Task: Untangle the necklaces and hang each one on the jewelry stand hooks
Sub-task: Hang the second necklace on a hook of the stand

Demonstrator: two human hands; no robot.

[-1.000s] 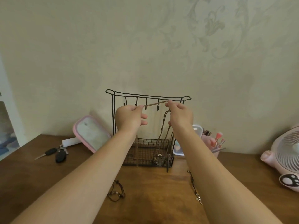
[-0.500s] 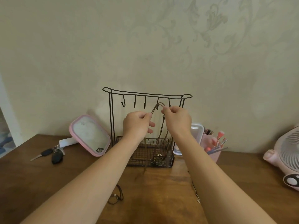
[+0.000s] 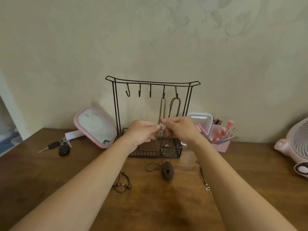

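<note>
Step in hand: settling the tan necklace point(image 3: 162, 108) on the fourth hook point(image 3: 163, 95) of the jewelry stand point(image 3: 150, 82) and straightening its strands
Left grip: left hand point(image 3: 141, 133) pinches the tan cord between thumb and forefinger, just below the hanging loop
Right grip: right hand point(image 3: 180, 129) pinches the same cord right beside the left fingertips
Necklace position: loop sits over the fourth hook and both strands run down to the hands; below them a cord drops to a dark pendant point(image 3: 167, 170) in front of the basket point(image 3: 150, 153); cannot tell whether it rests on the desk point(image 3: 50, 172) or hangs just above
Neighbour: dark necklace point(image 3: 175, 105) hangs on the fifth hook point(image 3: 176, 95), close beside the tan one
Not yet hung: beaded necklace point(image 3: 122, 183) and silver-charm necklace point(image 3: 206, 182) lie on the desk, well apart; the three hooks to the left are bare
Method (judgement): light downward tension so the loop seats in the bend of the hook; run the fingers down the strands to take out twist; lower the pendant slowly, no dropping
Risk (judgement): a sideways pull could swing the tan cord into the dark necklace and tangle them, or lift the loop off its hook; the light wire stand may tip if pulled forward
</note>
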